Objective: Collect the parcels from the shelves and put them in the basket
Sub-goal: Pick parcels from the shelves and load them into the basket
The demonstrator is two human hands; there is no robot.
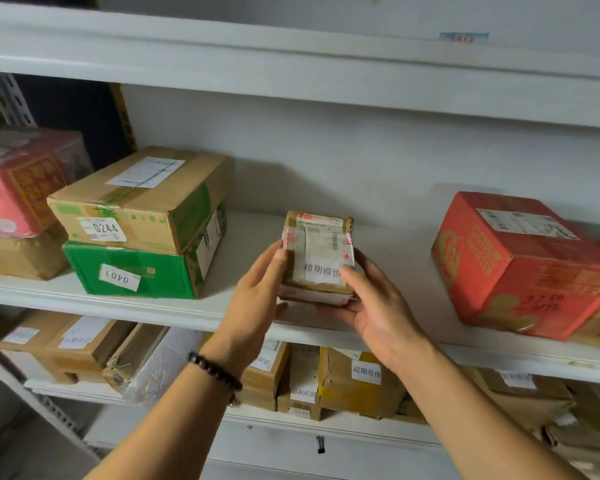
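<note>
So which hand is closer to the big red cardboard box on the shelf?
Right. The right hand grips the side of the small brown taped parcel that faces the big red cardboard box. The left hand holds the parcel's opposite side, farther away.

- left hand (253, 296) and right hand (378, 313): both bare
- left forearm (174, 420): bare skin all the way to bottom frame edge
- right forearm (482, 410): same, bare to the bottom frame edge
- dark brown-black bracelet of round glossy beads (215, 374): single strand, snug round left wrist
- small dark dangling bit (235, 400) under the bracelet, on wrist's lower side: knot or tassel, too blurred to tell
</note>
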